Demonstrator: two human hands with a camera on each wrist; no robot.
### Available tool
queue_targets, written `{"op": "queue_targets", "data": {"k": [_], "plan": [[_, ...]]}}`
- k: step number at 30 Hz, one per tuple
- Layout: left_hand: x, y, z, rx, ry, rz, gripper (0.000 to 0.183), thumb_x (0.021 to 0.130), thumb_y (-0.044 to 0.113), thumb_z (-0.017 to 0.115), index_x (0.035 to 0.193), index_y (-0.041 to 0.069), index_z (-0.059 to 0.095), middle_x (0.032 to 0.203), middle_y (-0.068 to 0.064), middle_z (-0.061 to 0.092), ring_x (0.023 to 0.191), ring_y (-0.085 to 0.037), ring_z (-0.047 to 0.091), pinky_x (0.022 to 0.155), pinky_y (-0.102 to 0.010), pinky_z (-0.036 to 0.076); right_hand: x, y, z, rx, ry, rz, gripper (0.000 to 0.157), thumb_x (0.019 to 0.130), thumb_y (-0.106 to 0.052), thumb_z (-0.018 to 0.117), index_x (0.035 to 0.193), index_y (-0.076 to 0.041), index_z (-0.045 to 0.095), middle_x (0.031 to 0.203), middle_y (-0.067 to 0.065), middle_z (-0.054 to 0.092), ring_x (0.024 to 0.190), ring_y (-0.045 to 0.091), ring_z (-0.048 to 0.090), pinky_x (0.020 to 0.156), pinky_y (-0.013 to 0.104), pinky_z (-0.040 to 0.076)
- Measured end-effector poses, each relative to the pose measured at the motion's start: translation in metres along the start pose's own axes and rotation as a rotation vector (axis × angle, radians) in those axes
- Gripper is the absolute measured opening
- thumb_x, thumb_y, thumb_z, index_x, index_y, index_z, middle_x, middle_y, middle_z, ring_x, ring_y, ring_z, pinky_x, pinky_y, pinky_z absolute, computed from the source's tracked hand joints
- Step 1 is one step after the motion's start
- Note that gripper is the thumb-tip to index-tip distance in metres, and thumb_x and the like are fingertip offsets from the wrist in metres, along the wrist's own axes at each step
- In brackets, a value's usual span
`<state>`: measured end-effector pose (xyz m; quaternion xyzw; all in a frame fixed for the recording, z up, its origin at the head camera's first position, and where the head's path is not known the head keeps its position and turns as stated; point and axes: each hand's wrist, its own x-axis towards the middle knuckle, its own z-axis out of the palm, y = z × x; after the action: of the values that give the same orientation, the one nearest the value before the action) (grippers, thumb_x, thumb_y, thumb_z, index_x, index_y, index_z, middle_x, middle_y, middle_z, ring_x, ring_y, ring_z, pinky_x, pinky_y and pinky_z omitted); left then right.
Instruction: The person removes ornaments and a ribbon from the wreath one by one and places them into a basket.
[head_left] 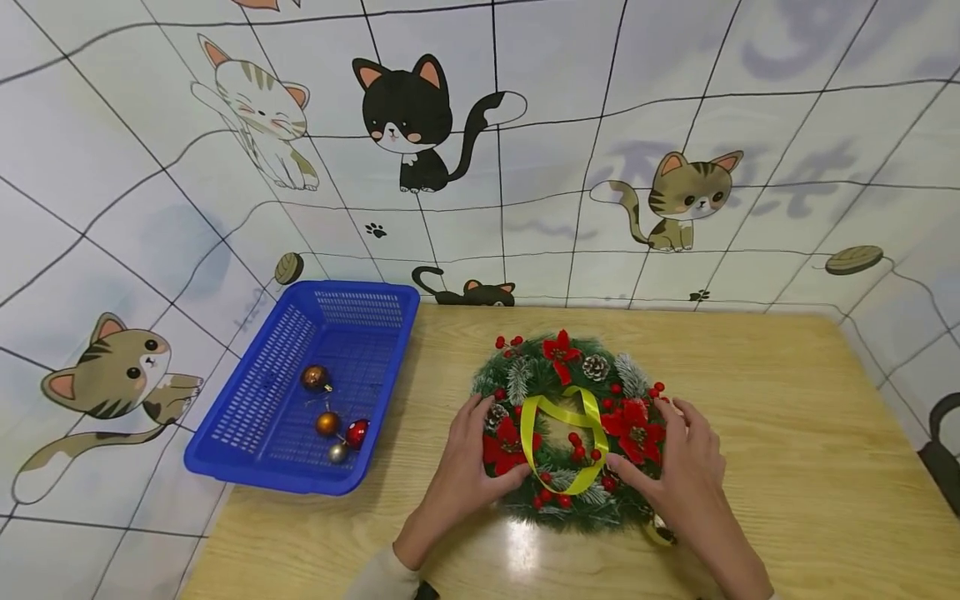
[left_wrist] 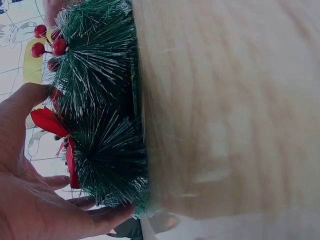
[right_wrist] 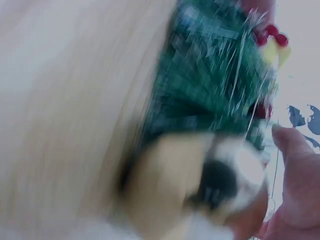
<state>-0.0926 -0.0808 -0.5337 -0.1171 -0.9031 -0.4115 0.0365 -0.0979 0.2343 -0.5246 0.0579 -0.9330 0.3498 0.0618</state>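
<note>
A green wreath (head_left: 600,517) lies on the wooden table, trimmed with red flowers (head_left: 633,431), red berries, frosted sprigs and pine cones. On it rests a looped yellow ribbon (head_left: 528,425). My left hand (head_left: 467,467) grips the wreath's left side, thumb over the top and fingers curled round the outer edge, as the left wrist view shows. The right side is held by my right hand (head_left: 693,471), its thumb on top near the berries. A shiny gold bauble (right_wrist: 170,185) hangs at the wreath's lower right, beside the right hand; it is blurred in the right wrist view.
At the left stands a blue plastic basket (head_left: 300,479) with several small baubles (head_left: 327,423) inside. Behind the table (head_left: 780,400) is a wall covering (head_left: 555,167) printed with cats. A dark object (head_left: 941,467) shows at the right edge.
</note>
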Motion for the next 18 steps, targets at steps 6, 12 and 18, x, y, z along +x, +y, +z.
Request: {"op": "queue_targets", "data": {"k": [6,12,18], "plan": [[0.002,0.0,0.002,-0.005,-0.006,-0.001,0.117,0.089,0.043,0.089,0.173,0.006,0.018,0.175,-0.019,0.025,0.161,-0.039,0.025,0.12,-0.066,0.035,0.012,0.024,-0.009,0.086,-0.061,-0.086,0.104,0.09,-0.04,0.089,0.167,-0.001,0.031,0.173,0.03,0.017,0.148,0.067,0.023,0.095,0.093,0.018],[0.001,-0.002,0.002,-0.018,-0.009,-0.019,0.12,0.089,0.043,0.089,0.173,0.003,0.014,0.176,-0.02,0.024,0.16,-0.042,0.026,0.118,-0.068,0.036,0.033,0.036,-0.014,0.171,-0.179,-0.222,0.11,0.089,-0.031,0.091,0.172,-0.005,0.024,0.177,0.026,0.011,0.154,0.062,0.019,0.097,0.095,0.021],[0.001,-0.002,0.003,-0.034,-0.028,-0.01,0.122,0.09,0.041,0.09,0.174,0.003,0.01,0.177,-0.019,0.02,0.161,-0.041,0.025,0.119,-0.067,0.035,0.053,0.047,-0.018,0.215,-0.303,-0.304,0.117,0.088,-0.027,0.093,0.175,-0.015,0.017,0.179,0.022,0.006,0.157,0.061,0.013,0.099,0.094,0.023]]}}
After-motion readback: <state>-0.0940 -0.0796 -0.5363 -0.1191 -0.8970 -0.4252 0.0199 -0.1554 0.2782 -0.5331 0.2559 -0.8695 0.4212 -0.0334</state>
